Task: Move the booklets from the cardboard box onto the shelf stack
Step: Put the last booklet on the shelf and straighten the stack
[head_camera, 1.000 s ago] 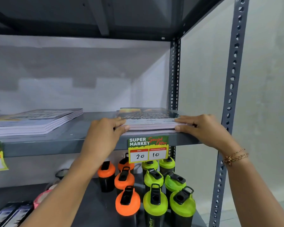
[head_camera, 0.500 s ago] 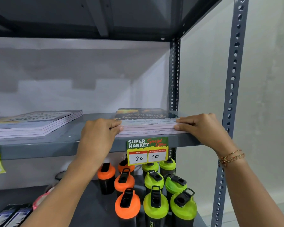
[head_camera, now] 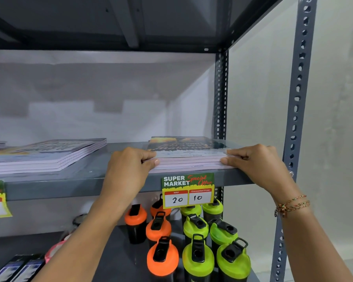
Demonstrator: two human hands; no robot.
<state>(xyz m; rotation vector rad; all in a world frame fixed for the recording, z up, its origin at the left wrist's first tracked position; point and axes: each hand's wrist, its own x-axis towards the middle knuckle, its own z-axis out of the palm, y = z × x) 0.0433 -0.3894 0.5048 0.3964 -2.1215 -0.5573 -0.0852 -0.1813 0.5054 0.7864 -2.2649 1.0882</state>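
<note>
Stack of thin glossy booklets with pale lilac page edges (head_camera: 189, 157) lies flat at the right end of the grey metal shelf (head_camera: 94, 180), front edge near the lip, above a green-and-yellow price tag (head_camera: 188, 190). Left hand (head_camera: 128, 169) pinches the stack's left front corner, thumb on top, fingers curled against the edges. Right hand (head_camera: 255, 161) does the same at the right corner. Both partly closed on the stack. Judgement: this batch is delivered, being squared up. Cardboard box out of view; what remains in it cannot be told. A second booklet pile (head_camera: 49, 155) sits further left.
</note>
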